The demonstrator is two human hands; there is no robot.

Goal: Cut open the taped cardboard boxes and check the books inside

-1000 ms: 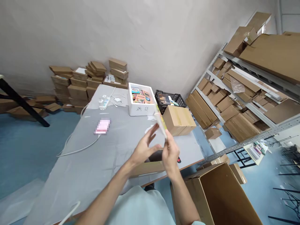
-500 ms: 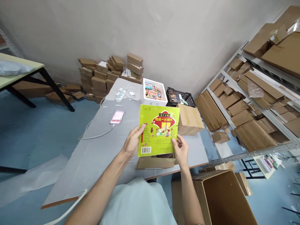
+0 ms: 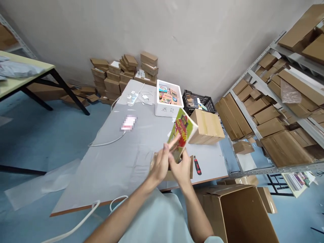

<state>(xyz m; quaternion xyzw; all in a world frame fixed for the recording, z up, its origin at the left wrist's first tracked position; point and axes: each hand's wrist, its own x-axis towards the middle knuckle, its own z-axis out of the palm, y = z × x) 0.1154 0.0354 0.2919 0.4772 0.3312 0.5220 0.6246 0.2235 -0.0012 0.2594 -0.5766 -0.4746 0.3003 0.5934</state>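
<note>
A green book [image 3: 180,130] with a red title patch is tilted upright, its page edges facing right. My right hand [image 3: 181,166] grips its lower part, thumb in front. My left hand [image 3: 162,162] touches the cover's left side with its fingers extended and apart. Below both hands, a small open cardboard box [image 3: 170,175] sits at the table's front edge, mostly covered by them. Just right of it lies a red and black cutter [image 3: 197,165].
On the grey table [image 3: 121,172] stand a white foam box [image 3: 165,110] of books, a black crate [image 3: 199,103], a closed carton [image 3: 207,126], a phone [image 3: 129,123] and a power strip [image 3: 132,98]. A large open carton [image 3: 243,216] is at lower right, below shelves.
The book has turned from facing me flat to a steep tilt, and my left hand has moved right from its edge onto its cover. The cutter has come into view.
</note>
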